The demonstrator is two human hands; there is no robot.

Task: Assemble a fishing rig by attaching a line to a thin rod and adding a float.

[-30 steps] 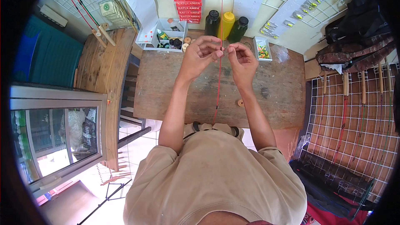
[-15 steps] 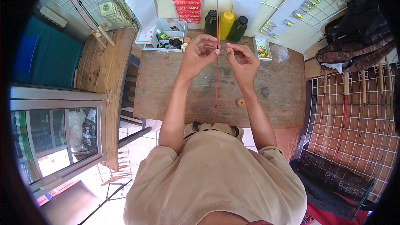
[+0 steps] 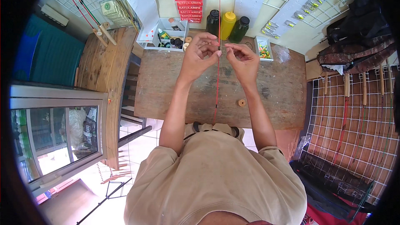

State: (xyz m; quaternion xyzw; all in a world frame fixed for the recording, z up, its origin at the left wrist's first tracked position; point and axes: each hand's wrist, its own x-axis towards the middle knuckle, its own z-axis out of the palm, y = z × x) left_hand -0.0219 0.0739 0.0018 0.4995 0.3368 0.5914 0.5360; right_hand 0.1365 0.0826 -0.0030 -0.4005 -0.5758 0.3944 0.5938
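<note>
A slender red fishing rod (image 3: pixel 217 83) with black bands and a pink tip stands nearly upright in front of me, its lower end reaching toward my lap. Thumb and fingers of my left hand (image 3: pixel 197 60) pinch it at a dark band over the far part of the table. Just right of the rod, my right hand (image 3: pixel 244 61) has thumb and forefinger pressed together on what seems a thin thread. A faint strand also curves below the fingers, beside the rod. The thread is too fine to follow fully.
The wooden table (image 3: pixel 179 96) carries a small wooden ring (image 3: pixel 241 103) near its front right. Behind my hands stand a yellow bottle (image 3: pixel 228 23), two dark bottles, a white divided box (image 3: pixel 183 34) and a white tray (image 3: pixel 258 41) of small colourful pieces. Several rods hang on the right grid.
My right hand's fingertips have shifted slightly and closed more, and a faint loose strand now shows below them. The left hand keeps its pinch on the rod.
</note>
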